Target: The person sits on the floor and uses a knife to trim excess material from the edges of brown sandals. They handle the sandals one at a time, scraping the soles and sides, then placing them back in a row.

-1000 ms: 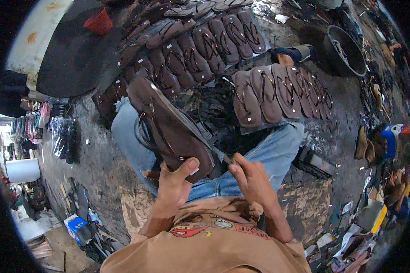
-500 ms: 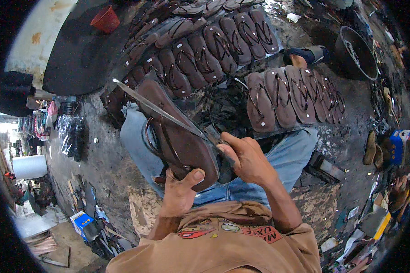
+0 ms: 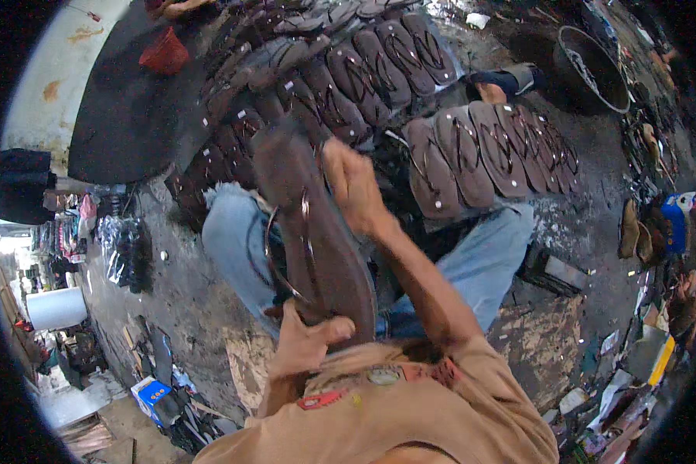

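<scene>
A brown thong sandal (image 3: 321, 240) stands tilted over my lap, its toe end pointing away from me. My left hand (image 3: 305, 344) is closed round its heel end, with the thumb on top of the footbed. At the sandal's right edge, near the toe end, my right hand (image 3: 352, 189) is curled into a fist, slightly blurred. The long-bladed knife seen in that hand a moment ago is hidden now, apparently behind the sandal. My jeans-covered knees (image 3: 236, 240) spread on both sides.
Ahead lie rows of similar brown sandals (image 3: 394, 66), with another row (image 3: 472, 158) at the right. Beyond are a black basin (image 3: 622, 97), a red bucket (image 3: 165, 52) and a foot (image 3: 489, 91). Blue boxes (image 3: 153, 394) and scraps lie to the sides.
My right hand has moved forward along the sandal's right edge toward its toe end, and the knife blade has gone out of sight. The sandal has turned more upright in my left hand.
</scene>
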`<state>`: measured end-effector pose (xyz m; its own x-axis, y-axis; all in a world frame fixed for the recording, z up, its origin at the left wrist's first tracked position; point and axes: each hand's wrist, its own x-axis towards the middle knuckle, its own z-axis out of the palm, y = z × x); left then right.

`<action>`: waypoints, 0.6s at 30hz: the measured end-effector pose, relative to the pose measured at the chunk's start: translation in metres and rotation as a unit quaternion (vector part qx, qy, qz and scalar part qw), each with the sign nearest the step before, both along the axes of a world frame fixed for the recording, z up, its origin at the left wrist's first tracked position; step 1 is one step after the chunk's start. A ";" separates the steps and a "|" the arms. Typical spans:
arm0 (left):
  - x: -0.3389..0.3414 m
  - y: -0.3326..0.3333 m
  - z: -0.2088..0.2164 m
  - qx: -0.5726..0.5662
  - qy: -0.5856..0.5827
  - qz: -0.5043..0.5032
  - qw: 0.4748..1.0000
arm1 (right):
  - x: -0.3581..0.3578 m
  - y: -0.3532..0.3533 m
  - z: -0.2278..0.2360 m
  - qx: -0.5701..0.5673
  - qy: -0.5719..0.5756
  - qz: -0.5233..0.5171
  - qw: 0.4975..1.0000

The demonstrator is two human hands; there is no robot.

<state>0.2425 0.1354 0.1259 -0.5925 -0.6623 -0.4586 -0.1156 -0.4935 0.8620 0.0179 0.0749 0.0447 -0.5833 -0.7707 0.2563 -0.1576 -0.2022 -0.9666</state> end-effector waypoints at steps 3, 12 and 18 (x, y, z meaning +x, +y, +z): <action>0.004 -0.004 0.008 -0.020 -0.104 -0.074 0.992 | -0.015 0.003 0.030 -0.008 -0.321 0.097 0.942; -0.067 -0.045 0.048 -0.218 0.065 0.082 0.970 | 0.011 0.087 0.094 -0.022 -0.134 -0.006 0.991; -0.060 -0.063 0.084 0.060 0.052 0.059 0.995 | 0.004 0.189 0.078 0.160 -0.016 -0.025 0.987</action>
<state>0.1826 0.0721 0.2095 -0.5619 -0.6745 -0.4789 0.0370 -0.5988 0.8000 0.0220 0.2641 0.1228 -0.6271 -0.7788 -0.0144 -0.1287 0.1218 -0.9842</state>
